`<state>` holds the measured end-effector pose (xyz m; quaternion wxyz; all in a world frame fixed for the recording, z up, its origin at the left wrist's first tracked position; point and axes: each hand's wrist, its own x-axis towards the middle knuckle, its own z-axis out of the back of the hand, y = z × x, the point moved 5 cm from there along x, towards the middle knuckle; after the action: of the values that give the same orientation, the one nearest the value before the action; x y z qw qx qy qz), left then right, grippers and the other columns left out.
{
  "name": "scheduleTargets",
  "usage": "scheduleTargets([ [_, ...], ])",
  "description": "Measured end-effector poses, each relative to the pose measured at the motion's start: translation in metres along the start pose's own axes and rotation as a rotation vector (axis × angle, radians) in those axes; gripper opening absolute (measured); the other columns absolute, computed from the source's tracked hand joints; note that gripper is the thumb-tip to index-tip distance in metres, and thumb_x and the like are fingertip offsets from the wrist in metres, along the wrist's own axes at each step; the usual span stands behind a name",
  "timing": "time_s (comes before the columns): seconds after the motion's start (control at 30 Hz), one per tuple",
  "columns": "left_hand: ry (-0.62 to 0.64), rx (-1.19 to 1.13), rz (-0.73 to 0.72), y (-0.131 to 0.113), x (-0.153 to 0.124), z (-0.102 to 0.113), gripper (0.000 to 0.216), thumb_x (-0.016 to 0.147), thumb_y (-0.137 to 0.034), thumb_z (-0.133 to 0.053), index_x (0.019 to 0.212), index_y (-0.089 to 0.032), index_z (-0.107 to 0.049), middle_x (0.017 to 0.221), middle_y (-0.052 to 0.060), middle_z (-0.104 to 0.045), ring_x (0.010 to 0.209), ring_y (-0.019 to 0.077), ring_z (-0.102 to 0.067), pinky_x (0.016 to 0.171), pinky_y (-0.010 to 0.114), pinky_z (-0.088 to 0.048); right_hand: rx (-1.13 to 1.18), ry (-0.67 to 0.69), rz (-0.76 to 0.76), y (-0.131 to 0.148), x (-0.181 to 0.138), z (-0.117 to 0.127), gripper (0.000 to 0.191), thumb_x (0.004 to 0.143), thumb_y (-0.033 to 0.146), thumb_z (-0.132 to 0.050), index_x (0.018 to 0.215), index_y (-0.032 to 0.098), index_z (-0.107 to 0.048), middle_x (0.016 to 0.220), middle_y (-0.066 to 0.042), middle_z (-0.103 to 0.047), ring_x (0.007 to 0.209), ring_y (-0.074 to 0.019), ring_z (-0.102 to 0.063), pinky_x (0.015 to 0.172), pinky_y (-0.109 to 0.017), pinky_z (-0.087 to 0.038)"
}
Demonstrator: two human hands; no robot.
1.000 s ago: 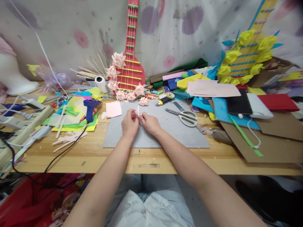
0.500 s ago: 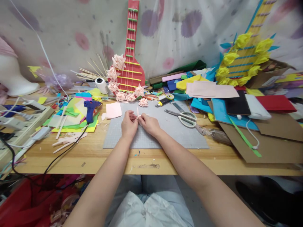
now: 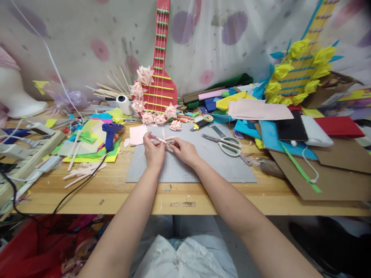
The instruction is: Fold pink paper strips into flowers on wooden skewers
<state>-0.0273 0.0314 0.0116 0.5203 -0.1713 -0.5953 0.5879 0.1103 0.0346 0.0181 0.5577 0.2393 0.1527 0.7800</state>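
Observation:
Over the grey cutting mat [image 3: 185, 170], my left hand [image 3: 154, 152] and my right hand [image 3: 185, 150] pinch a small folded piece of pink paper [image 3: 164, 140] between them. Thin pointed strips of it stick up and out to the sides. Behind my left hand lies a pale pink paper square [image 3: 138, 135]. A finished pink paper flower [image 3: 175, 125] rests just past my fingers. Beyond it stands a red cardboard guitar [image 3: 166, 83] with pink flowers along its left side and bottom.
Scissors [image 3: 228, 146] and a yellow-black utility knife [image 3: 202, 122] lie on the mat's right half. A blue glue gun [image 3: 110, 137] stands on coloured paper at left, its cord trailing over the table edge. At right are a phone [image 3: 290, 125], cardboard [image 3: 313, 181] and a yellow guitar [image 3: 301, 73].
My hands have moved slightly apart, the left one going left. More of the pink paper now shows between the fingers, with its strips spread out.

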Motion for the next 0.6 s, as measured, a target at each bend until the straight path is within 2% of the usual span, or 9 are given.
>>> scheduleTargets([
  [0.2, -0.117, -0.100, 0.062, 0.012, 0.015, 0.015, 0.051, 0.062, -0.009, -0.057, 0.106, -0.021, -0.033, 0.096, 0.003, -0.046, 0.060, 0.0044, -0.053, 0.059, 0.019, -0.045, 0.015, -0.023, 0.005, -0.017, 0.004, 0.008, 0.021, 0.078, 0.038, -0.045, 0.081, 0.020, -0.056, 0.072, 0.002, -0.061, 0.064, -0.0099, -0.051, 0.057, -0.020, -0.031],
  [0.27, -0.113, -0.120, 0.066, 0.017, 0.019, 0.018, 0.051, 0.062, -0.009, -0.057, 0.105, -0.022, -0.033, 0.094, 0.003, -0.046, 0.063, 0.0050, -0.054, 0.061, 0.019, -0.046, 0.033, -0.062, -0.026, -0.023, 0.005, 0.013, 0.023, 0.078, 0.039, -0.044, 0.082, 0.020, -0.056, 0.070, 0.003, -0.060, 0.063, -0.0095, -0.051, 0.057, -0.020, -0.030],
  [0.4, -0.014, -0.137, 0.084, 0.021, 0.020, 0.012, 0.051, 0.061, -0.009, -0.057, 0.105, -0.022, -0.034, 0.093, 0.002, -0.046, 0.064, 0.0052, -0.055, 0.064, 0.020, -0.046, 0.081, -0.129, -0.049, -0.023, 0.005, 0.016, 0.031, 0.076, 0.044, -0.044, 0.093, 0.021, -0.053, 0.065, 0.004, -0.056, 0.060, -0.0090, -0.050, 0.056, -0.019, -0.030],
  [0.5, 0.095, -0.155, 0.087, 0.017, 0.016, 0.003, 0.052, 0.061, -0.010, -0.057, 0.106, -0.022, -0.035, 0.095, 0.003, -0.047, 0.065, 0.0060, -0.057, 0.066, 0.021, -0.047, 0.070, -0.111, -0.053, -0.016, 0.003, 0.011, 0.037, 0.073, 0.048, -0.047, 0.100, 0.022, -0.050, 0.068, 0.005, -0.055, 0.061, -0.0093, -0.049, 0.056, -0.019, -0.030],
  [0.6, 0.183, -0.182, 0.082, 0.015, 0.012, -0.005, 0.052, 0.061, -0.010, -0.057, 0.107, -0.022, -0.035, 0.096, 0.003, -0.047, 0.068, 0.0075, -0.058, 0.069, 0.024, -0.047, 0.033, -0.087, -0.057, -0.015, 0.003, 0.005, 0.030, 0.074, 0.044, -0.048, 0.095, 0.023, -0.052, 0.072, 0.004, -0.058, 0.063, -0.0097, -0.050, 0.056, -0.020, -0.029],
])
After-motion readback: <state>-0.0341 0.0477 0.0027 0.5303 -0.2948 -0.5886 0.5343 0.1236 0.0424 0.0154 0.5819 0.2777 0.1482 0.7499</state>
